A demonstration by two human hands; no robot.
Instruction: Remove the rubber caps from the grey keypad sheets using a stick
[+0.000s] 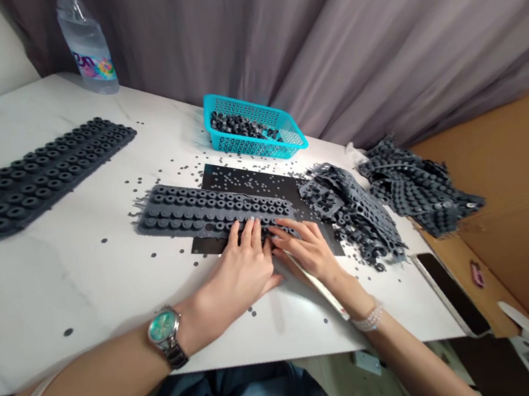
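Note:
A dark grey rubber sheet (181,215) with rows of round, ring-like studs lies at a slant, partly over a flat black mat (225,179). My left hand (247,261) rests on its near edge, fingers stretched over the studs and thumb apart on the table side. Close beside it, my right hand (307,252) is closed round a slim white stick-like tool (324,293). The tool's tip is hidden under my fingers at the sheet's near right part. Small black discs lie scattered over the mat and the table around the sheet.
Another studded sheet (33,179) lies left. A turquoise basket (256,147) of black pieces stands behind the mat. To the right are a heap of rubber sheets and rings (352,210), a second pile (412,187) and a phone (450,292). A water bottle (87,45) stands back left.

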